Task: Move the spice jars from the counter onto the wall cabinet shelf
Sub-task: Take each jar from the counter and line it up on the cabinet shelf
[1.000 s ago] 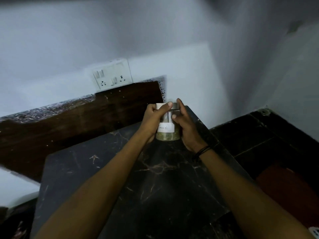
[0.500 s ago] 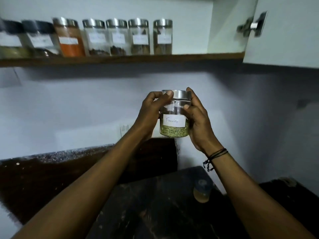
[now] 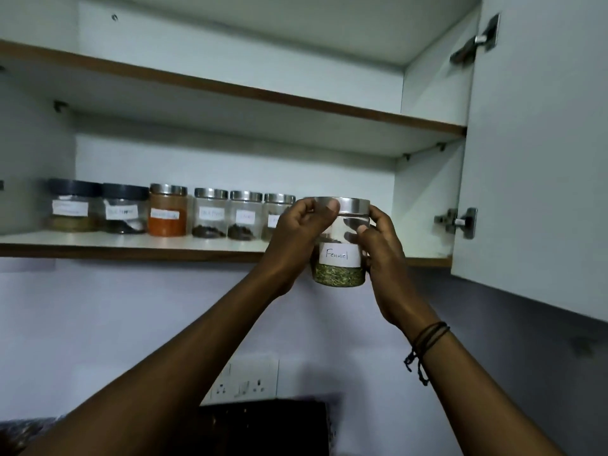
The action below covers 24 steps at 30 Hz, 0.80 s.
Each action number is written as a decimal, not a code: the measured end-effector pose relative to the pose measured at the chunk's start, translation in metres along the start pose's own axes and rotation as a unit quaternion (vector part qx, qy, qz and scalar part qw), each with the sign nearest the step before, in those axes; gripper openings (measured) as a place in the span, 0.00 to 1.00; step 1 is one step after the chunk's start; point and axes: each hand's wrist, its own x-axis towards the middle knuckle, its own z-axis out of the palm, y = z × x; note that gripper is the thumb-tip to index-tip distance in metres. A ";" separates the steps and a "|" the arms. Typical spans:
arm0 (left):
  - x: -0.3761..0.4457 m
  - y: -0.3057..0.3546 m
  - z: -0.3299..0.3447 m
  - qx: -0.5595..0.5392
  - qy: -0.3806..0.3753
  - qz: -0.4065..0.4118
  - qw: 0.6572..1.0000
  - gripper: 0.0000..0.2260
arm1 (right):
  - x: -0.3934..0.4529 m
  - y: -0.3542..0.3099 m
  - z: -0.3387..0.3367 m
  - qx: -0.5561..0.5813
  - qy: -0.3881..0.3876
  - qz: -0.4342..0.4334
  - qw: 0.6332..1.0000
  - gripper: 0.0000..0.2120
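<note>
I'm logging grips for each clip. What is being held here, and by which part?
The Fennel jar, held by both hands: the left hand grips its steel lid and left side, the right hand its right side.

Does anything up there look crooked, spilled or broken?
Nothing stands out. The jars in the row stand upright on the lower shelf, lids on, with nothing spilled that I can see. The Fennel jar is upright too, held between the left hand and right hand. The far labels are too blurred to read.
</note>
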 end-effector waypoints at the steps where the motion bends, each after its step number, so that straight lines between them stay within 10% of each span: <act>1: 0.009 0.004 0.000 0.000 0.000 0.006 1.000 0.14 | 0.011 -0.002 -0.002 -0.010 -0.007 0.001 1.000 0.17; 24: 0.147 -0.075 0.039 0.205 0.043 -0.018 0.978 0.19 | 0.176 0.088 -0.075 -0.186 -0.005 0.061 0.981 0.29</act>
